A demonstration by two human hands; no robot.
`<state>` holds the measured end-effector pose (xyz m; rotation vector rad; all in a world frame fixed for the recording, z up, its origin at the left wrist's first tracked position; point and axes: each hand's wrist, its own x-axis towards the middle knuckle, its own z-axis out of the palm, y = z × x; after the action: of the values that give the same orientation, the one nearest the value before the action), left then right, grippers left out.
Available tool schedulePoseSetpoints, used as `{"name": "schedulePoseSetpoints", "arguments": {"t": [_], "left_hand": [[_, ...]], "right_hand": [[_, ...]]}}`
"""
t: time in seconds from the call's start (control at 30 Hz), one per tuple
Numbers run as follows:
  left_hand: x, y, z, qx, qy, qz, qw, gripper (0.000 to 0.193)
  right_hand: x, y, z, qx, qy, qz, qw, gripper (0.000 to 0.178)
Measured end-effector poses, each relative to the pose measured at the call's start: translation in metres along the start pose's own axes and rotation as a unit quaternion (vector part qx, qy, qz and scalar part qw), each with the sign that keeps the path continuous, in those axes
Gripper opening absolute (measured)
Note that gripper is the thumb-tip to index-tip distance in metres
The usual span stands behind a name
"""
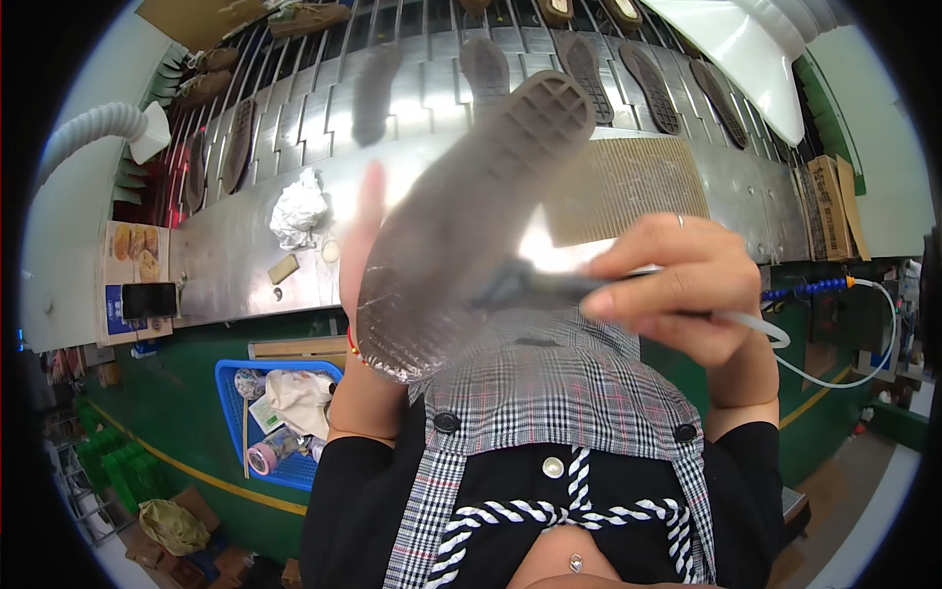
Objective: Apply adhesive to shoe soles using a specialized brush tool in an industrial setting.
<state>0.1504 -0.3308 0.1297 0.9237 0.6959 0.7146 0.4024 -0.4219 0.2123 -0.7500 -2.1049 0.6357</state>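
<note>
A brown shoe sole (pixel 446 221) with a gridded tread is tilted up in front of me above the metal bench. My left hand (pixel 365 231) grips it from behind, at its left side; most of that hand is hidden by the sole. My right hand (pixel 682 290) is closed round a dark-headed brush (pixel 554 287), blurred by motion. The brush head lies over the sole's right edge; whether it touches cannot be made out. A pale hose (pixel 775 332) runs from my right hand off to the right. White specks dot the sole's lower end.
Several soles (pixel 648 88) lie on the slatted conveyor (pixel 432 88) beyond. On the bench are corrugated cardboard (pixel 657 182), crumpled foil (pixel 297 210) and a small block (pixel 284 269). A phone (pixel 149 300) is at left, a blue basket (pixel 232 398) below. White hoods (pixel 756 59) overhang.
</note>
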Motion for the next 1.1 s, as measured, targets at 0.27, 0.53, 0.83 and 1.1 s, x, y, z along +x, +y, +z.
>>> {"name": "schedulePoseSetpoints", "arguments": {"t": [0.27, 0.53, 0.83, 1.1], "left_hand": [[-0.016, 0.006, 0.005, -0.282, -0.036, -0.043, 0.958, 0.059], [-0.032, -0.003, 0.007, 0.002, 0.083, 0.151, 0.985, 0.042], [-0.001, -0.064, -0.123, -0.466, -0.275, -0.048, 0.839, 0.064], [0.014, -0.044, -0.025, -0.371, -0.135, -0.019, 0.919, 0.057]], "right_hand": [[-0.003, -0.001, -0.010, -0.009, 0.012, -0.008, 1.000, 0.020], [-0.002, -0.001, -0.024, -0.029, 0.006, 0.001, 1.000, 0.021], [-0.026, 0.012, -0.022, 0.154, 0.134, 0.007, 0.979, 0.032], [-0.024, 0.030, 0.037, 0.475, 0.247, 0.215, 0.817, 0.031]]}}
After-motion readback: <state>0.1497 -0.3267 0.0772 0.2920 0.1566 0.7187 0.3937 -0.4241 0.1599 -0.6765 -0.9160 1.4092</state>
